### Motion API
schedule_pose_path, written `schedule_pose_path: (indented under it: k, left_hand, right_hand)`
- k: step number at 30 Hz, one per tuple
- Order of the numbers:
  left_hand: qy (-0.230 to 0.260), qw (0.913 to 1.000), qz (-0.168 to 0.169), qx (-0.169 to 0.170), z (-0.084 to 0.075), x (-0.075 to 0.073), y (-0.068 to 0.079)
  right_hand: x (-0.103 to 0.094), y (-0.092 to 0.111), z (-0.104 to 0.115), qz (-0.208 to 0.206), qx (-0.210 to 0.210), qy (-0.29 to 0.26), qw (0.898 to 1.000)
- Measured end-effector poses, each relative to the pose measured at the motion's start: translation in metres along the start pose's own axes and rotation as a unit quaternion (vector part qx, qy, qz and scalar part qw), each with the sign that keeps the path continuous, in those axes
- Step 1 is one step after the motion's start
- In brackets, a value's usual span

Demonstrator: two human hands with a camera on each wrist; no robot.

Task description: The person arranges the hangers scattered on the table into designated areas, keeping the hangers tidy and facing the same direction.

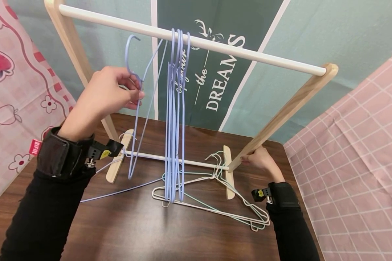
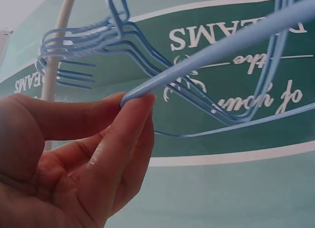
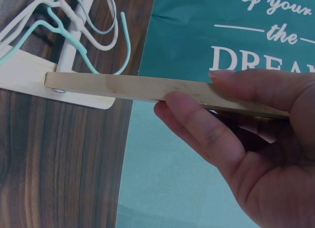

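While L hand point(image 1: 109, 87) pinches prob. plastic hanger point(image 2: 197, 65), R point(image 1: 260, 159) grips wood post point(image 3: 128, 85).

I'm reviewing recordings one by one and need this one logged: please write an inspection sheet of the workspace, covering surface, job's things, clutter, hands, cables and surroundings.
Surface: dark wood-grain table.
Job's things: wooden rack standing with its white top rail; several blue hangers bunched on the rail; one held blue hanger, its hook off the rail.
Clutter: white hangers overlapping a green hanger; a loose blue hanger lying at left.
Hands: left hand pinches the held hanger; right hand grips the rack's right upright.
Cables: nothing seen.
Surroundings: green lettered backdrop; pink patterned cloth left, pink checked cloth right.
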State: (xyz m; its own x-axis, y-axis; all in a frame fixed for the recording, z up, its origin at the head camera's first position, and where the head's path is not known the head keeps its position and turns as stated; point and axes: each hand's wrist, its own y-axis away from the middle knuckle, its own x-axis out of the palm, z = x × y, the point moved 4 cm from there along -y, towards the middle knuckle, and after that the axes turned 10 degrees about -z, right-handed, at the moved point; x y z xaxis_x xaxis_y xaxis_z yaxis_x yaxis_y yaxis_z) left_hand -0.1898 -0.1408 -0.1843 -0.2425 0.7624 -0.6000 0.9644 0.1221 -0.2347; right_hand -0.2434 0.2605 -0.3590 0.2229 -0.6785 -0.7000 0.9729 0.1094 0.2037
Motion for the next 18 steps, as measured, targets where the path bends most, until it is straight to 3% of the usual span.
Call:
schedule_pose_path:
  k: [6, 12, 18]
  left_hand:
    - [0.02, 0.9998, 0.006, 0.006, -0.015, -0.001, -0.001]
    - [0.009, 0.9996, 0.0, 0.025, -0.025, 0.0, -0.006]
    - [0.021, 0.9996, 0.004, 0.02, -0.031, 0.004, -0.011]
  right_hand:
    - [0.0, 0.0, 0.0, -0.003, 0.002, -0.001, 1.0]
    - [0.0, 0.0, -0.001, -0.006, 0.004, -0.008, 1.0]
    - [0.0, -0.001, -0.001, -0.007, 0.004, -0.007, 1.0]
